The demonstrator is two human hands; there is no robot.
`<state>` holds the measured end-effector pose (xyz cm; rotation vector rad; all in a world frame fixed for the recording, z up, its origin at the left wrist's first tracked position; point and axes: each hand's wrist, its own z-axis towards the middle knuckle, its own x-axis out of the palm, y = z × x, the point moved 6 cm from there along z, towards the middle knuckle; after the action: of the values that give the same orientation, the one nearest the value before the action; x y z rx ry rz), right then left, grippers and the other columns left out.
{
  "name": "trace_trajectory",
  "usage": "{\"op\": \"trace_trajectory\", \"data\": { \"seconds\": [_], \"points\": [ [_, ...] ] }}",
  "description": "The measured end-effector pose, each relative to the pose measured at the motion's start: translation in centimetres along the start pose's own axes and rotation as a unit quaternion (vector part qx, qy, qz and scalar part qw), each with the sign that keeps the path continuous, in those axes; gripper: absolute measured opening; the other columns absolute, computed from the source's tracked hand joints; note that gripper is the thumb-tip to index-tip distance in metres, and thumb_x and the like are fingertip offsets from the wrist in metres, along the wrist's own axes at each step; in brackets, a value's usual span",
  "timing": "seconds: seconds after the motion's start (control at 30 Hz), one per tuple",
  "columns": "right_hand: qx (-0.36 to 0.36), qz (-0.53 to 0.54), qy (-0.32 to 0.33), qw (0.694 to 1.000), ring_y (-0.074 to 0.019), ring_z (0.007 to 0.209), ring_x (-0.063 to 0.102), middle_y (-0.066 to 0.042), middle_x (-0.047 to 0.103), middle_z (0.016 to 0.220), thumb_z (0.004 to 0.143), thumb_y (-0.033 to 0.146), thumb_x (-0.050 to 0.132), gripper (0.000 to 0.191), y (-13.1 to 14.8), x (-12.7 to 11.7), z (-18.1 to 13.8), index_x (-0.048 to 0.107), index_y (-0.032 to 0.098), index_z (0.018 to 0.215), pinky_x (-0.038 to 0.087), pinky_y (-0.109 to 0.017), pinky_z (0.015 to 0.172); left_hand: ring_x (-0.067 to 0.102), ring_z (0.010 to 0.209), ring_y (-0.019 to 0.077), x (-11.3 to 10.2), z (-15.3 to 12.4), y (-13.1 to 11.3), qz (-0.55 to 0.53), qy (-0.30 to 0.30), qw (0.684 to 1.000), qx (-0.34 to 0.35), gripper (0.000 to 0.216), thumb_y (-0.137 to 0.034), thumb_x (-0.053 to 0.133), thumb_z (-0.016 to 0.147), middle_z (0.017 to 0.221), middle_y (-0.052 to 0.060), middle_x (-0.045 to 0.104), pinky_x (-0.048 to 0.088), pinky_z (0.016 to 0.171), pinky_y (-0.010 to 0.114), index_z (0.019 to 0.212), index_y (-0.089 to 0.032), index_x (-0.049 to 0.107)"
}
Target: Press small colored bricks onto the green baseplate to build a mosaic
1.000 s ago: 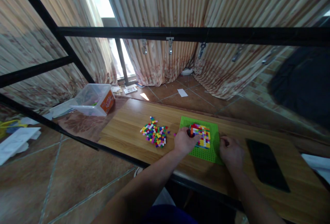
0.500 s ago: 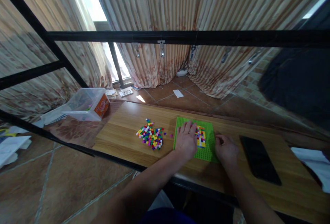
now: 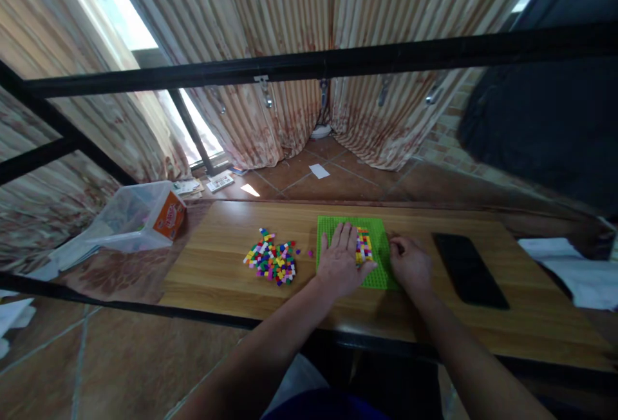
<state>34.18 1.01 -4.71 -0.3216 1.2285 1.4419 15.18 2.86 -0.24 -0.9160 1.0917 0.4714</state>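
Note:
A green studded baseplate (image 3: 380,278) lies on the wooden tabletop, carrying a block of small multicoloured building bricks (image 3: 365,246). My left hand (image 3: 340,262) is spread flat over the plate's left and middle part, palm down, thumb out to the right. It covers part of the plate and the left side of the brick block. At the plate's right edge rests my right hand (image 3: 410,264), its fingers curled together. Whatever those fingers may hold is hidden. Left of the plate is a heap of loose bricks (image 3: 273,260), with a magenta brick (image 3: 310,253) lying apart from it.
A dark phone-like slab (image 3: 470,272) lies to the right on the tabletop (image 3: 207,265). Beyond the left end, a clear plastic bin (image 3: 140,214) with an orange label stands on the floor. A black metal bar (image 3: 299,66) crosses ahead, before curtains.
My view has turned, so the table's contents appear further left. My left thumb now sticks out to the right, and more of that hand lies flat. My right hand keeps its place by the plate's edge.

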Motion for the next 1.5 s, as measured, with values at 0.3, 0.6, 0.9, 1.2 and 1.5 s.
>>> {"op": "trace_trajectory", "data": {
  "seconds": [0.3, 0.6, 0.9, 1.2, 1.5],
  "points": [
    [0.001, 0.019, 0.002, 1.0, -0.0176, 0.075, 0.058, -0.007, 0.063, 0.088, 0.085, 0.024, 0.044, 0.025, 0.2, 0.4, 0.0, 0.068, 0.017, 0.085, 0.043, -0.029, 0.073, 0.016, 0.15, 0.0309, 0.2, -1.0, 0.3, 0.043, 0.019, 0.999, -0.001, 0.084, -0.059, 0.049, 0.088, 0.161, 0.014, 0.023, 0.02, 0.12, 0.059, 0.154, -0.015, 0.022],
    [-0.001, 0.029, 0.018, 0.999, -0.0185, 0.078, 0.058, -0.008, 0.064, 0.09, 0.085, 0.021, 0.044, 0.025, 0.3, 0.9, 0.3, 0.069, 0.018, 0.088, 0.045, -0.031, 0.077, 0.016, 0.15, 0.0324, -0.2, -2.9, 0.1, 0.039, 0.029, 0.999, -0.007, 0.085, -0.05, 0.057, 0.085, 0.161, 0.014, 0.024, 0.016, 0.12, 0.062, 0.154, -0.016, 0.022],
    [0.024, 0.116, 0.022, 0.993, -0.0208, 0.076, 0.063, -0.008, 0.067, 0.083, 0.081, 0.031, 0.049, 0.024, 0.2, -2.2, -1.4, 0.068, 0.018, 0.084, 0.05, -0.035, 0.073, 0.02, 0.149, 0.0325, -3.6, -5.8, 2.8, -0.014, -0.065, 0.997, 0.029, 0.079, -0.048, 0.056, 0.088, 0.16, 0.016, 0.025, 0.022, 0.116, 0.064, 0.154, -0.022, 0.021],
    [-0.213, 0.015, 0.11, 0.971, -0.0208, 0.092, 0.061, -0.008, 0.069, 0.098, 0.095, 0.02, 0.044, 0.027, 20.4, -2.5, -6.6, 0.071, 0.02, 0.092, 0.047, -0.034, 0.087, 0.049, 0.132, 0.0313, -11.3, -6.9, 22.2, 0.015, -0.236, 0.955, -0.179, 0.044, -0.028, 0.045, 0.093, 0.141, 0.022, 0.049, 0.041, 0.11, 0.048, 0.132, -0.009, 0.05],
    [-0.095, -0.2, 0.263, 0.939, -0.027, 0.103, 0.06, -0.021, 0.065, 0.109, 0.089, 0.0, 0.034, 0.041, 24.8, 4.6, -5.8, 0.072, 0.007, 0.101, 0.05, -0.033, 0.078, 0.054, 0.126, 0.0297, -9.8, -6.4, 27.5, 0.076, -0.171, 0.954, -0.233, 0.039, -0.02, 0.038, 0.093, 0.138, 0.021, 0.052, 0.044, 0.106, 0.045, 0.125, -0.01, 0.056]
  ]
}}
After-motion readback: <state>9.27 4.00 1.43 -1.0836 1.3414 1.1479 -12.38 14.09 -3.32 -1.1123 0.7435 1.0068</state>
